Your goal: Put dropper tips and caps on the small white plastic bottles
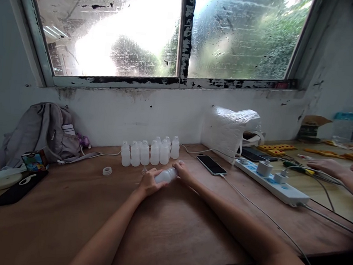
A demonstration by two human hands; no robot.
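Note:
A frosted white baby bottle (166,175) lies tilted between my two hands, just above the wooden table. My left hand (151,181) wraps round its lower end. At its upper right end, my right hand (183,173) has its fingers closed round the top, hiding that part. Just behind my hands stands a group of several similar bottles (145,153), upright near the wall. A small white ring (107,171) lies on the table to the left of them. Close to my left hand is a small clear piece (144,170), too small to make out.
A phone (212,165) on a cable and a power strip (271,181) lie to the right, near a silvery foil bag (226,131). On the left are a grey backpack (43,132) and a black flat case (17,190). Another person's hand (329,167) shows at far right.

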